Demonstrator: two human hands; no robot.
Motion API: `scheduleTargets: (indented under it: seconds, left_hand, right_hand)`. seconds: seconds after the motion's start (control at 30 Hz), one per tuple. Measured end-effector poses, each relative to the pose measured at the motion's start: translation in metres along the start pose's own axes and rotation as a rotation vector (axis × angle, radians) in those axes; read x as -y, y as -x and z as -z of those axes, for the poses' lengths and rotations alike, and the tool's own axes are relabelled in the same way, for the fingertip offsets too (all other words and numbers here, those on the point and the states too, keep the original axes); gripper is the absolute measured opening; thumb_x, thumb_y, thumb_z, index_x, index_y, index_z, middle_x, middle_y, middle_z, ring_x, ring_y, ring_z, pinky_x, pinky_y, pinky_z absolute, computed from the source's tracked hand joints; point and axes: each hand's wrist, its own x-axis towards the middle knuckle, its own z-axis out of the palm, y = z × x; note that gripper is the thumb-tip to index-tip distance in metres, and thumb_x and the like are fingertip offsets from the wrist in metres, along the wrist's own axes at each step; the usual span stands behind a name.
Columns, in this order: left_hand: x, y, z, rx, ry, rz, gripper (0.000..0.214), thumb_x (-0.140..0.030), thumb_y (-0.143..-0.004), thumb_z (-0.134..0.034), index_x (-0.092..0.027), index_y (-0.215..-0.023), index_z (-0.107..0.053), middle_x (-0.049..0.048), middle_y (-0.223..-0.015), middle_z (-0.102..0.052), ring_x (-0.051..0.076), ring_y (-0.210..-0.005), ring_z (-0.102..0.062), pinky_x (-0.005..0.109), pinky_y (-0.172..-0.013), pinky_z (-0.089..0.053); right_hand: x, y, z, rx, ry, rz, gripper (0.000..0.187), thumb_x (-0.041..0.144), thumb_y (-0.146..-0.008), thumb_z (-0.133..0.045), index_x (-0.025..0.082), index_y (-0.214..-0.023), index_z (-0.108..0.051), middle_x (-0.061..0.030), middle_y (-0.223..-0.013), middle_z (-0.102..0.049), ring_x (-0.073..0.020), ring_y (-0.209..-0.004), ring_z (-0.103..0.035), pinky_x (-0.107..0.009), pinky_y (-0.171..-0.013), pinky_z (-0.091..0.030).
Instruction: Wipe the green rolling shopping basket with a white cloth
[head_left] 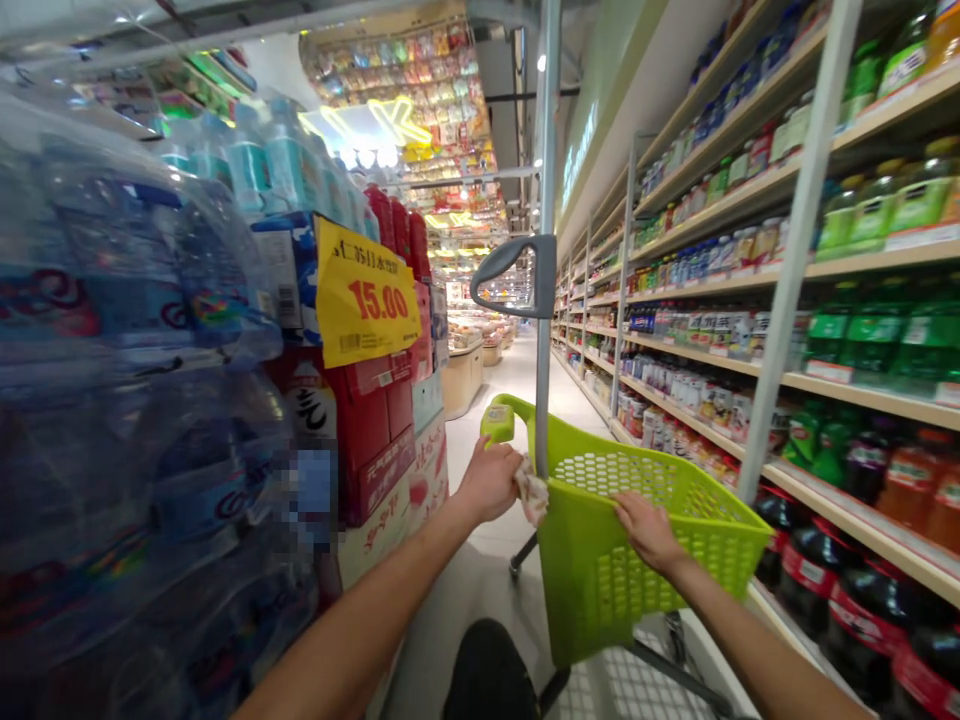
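A lime-green shopping cart [600,580] with a perforated basket stands in front of me, slightly to the right. My left hand [491,485] is closed around a crumpled whitish-pink cloth [532,492], beside the cart's grey upright pole [543,390] and just below its green handle end [497,422]. Over the near rim of the basket curl the fingers of my right hand [649,530]. A grey loop-shaped bracket [517,278] is fixed higher up on the pole. Some of the left fingers are hidden behind the cloth and hand.
Shelves of bottled drinks [862,330] line the right side, with large cola bottles [847,600] at the bottom. Close on the left are wrapped water bottles [202,470] and stacked drink boxes [375,430] bearing a yellow price sign [367,295]. A pale-floored aisle [504,375] runs ahead.
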Motion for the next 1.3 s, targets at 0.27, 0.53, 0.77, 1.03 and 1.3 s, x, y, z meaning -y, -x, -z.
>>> scheduleTargets:
  seconds: [0.27, 0.53, 0.77, 1.03, 1.3]
  left_hand:
    - [-0.063, -0.001, -0.015, -0.058, 0.077, -0.196, 0.033, -0.015, -0.073, -0.044, -0.021, -0.104, -0.053, 0.0056, -0.104, -0.061, 0.021, -0.102, -0.051, 0.046, -0.103, -0.016]
    - [-0.029, 0.008, -0.014, -0.206, 0.194, -0.093, 0.038, -0.017, -0.074, -0.040, -0.021, -0.109, -0.054, 0.0087, -0.115, -0.059, 0.022, -0.107, -0.051, 0.054, -0.104, -0.009]
    - [-0.077, -0.011, -0.019, -0.131, 0.310, -0.300, 0.041, -0.021, -0.074, -0.045, -0.020, -0.115, -0.051, 0.0085, -0.120, -0.056, 0.021, -0.113, -0.048, 0.049, -0.107, -0.005]
    - [-0.040, -0.026, -0.019, -0.180, 0.297, -0.005, 0.030, -0.020, -0.076, -0.042, -0.021, -0.101, -0.059, 0.0070, -0.111, -0.062, 0.023, -0.107, -0.052, 0.055, -0.104, -0.009]
    - [-0.065, -0.020, -0.023, -0.151, 0.322, -0.238, 0.036, -0.018, -0.075, -0.042, -0.021, -0.109, -0.054, 0.0073, -0.118, -0.058, 0.021, -0.111, -0.050, 0.053, -0.106, -0.006]
  right_hand:
    - [0.071, 0.010, 0.022, -0.262, -0.302, 0.179, 0.036, 0.026, -0.087, -0.031, 0.020, -0.114, -0.054, -0.0082, -0.119, -0.055, -0.0200, -0.113, -0.047, -0.039, -0.094, -0.035]
    - [0.050, 0.047, 0.043, -0.518, -0.383, 0.105, 0.031, 0.026, -0.086, -0.035, 0.019, -0.107, -0.057, -0.0101, -0.119, -0.054, -0.0224, -0.114, -0.045, -0.045, -0.096, -0.033]
    - [0.093, 0.050, 0.059, -0.534, -0.597, 0.169, 0.031, 0.033, -0.087, -0.036, 0.018, -0.107, -0.055, -0.0085, -0.104, -0.061, -0.0193, -0.098, -0.056, -0.035, -0.088, -0.043]
    - [0.073, 0.053, 0.079, -0.482, -0.484, 0.149, 0.037, 0.034, -0.087, -0.034, 0.019, -0.119, -0.045, -0.0072, -0.101, -0.063, -0.0201, -0.097, -0.057, -0.037, -0.087, -0.043]
    - [0.082, 0.062, 0.092, -0.539, -0.228, 0.205, 0.037, 0.030, -0.084, -0.039, 0.019, -0.118, -0.050, -0.0082, -0.099, -0.063, -0.0224, -0.092, -0.057, -0.038, -0.081, -0.044]
